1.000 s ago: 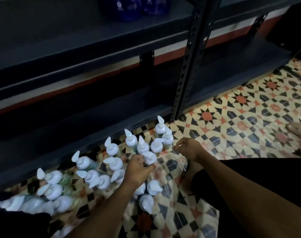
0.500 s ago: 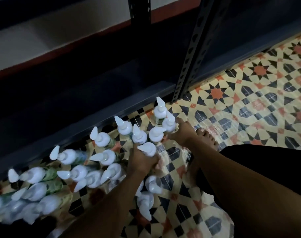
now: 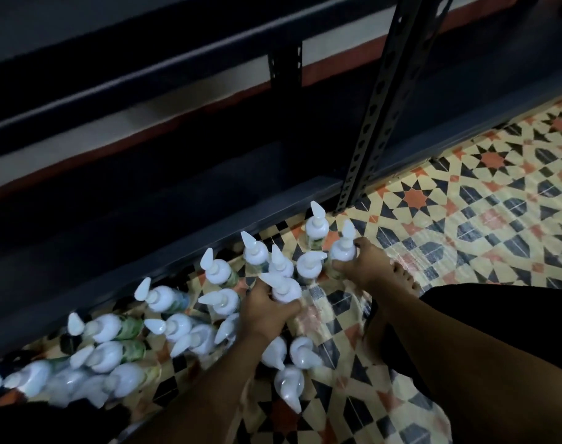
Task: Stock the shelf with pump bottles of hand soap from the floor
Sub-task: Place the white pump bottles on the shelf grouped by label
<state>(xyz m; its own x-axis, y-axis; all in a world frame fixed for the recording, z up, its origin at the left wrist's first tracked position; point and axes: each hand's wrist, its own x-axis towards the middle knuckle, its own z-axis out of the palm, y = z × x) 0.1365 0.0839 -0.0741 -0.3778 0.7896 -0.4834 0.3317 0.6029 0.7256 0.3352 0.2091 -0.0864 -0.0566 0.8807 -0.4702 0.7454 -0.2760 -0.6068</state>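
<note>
1. the left hand (image 3: 267, 312) is wrapped around a white-pumped clear plastic soap bottle (image 3: 284, 288) standing on the patterned tile floor (image 3: 465, 219); the right hand (image 3: 366, 267) is closed on another white-pumped bottle (image 3: 342, 249).
2. risk: crowded neighbouring pump bottles (image 3: 215, 302) touch on the far and outer sides of the left hand; a tilted lift would likely topple them.
3. the dark metal bottom shelf (image 3: 145, 225) just beyond both hands lies bare, with a perforated upright post (image 3: 379, 107) beyond the right hand to avoid.
</note>
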